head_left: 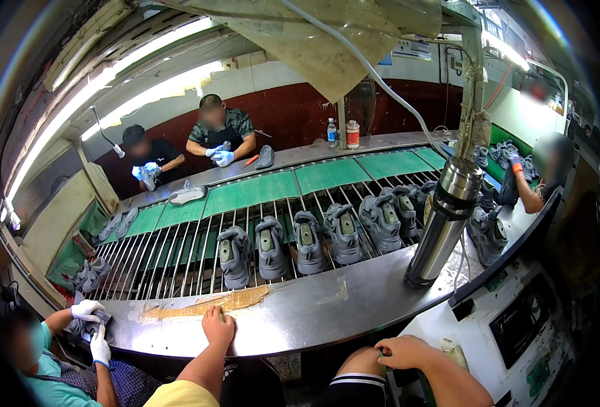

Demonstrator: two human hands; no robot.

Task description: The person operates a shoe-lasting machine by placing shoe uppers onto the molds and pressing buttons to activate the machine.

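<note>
Yellow sleeve (181,395) is cropped, left hand (218,327) palm hidden.

Seen through one wide fisheye lens at head height (the left of a pair worn side by side), looking forward and down past the left hand (218,325) and right hand (404,352), close to the lens along the lower edge. Reaches out over the metal worktop (313,322) at near range, across the rod conveyor (147,261) in the middle distance, and on to the dark red wall (290,108) at the far side. Upright and unmirrored, bending straight edges toward a dark, rounded rim.
</note>
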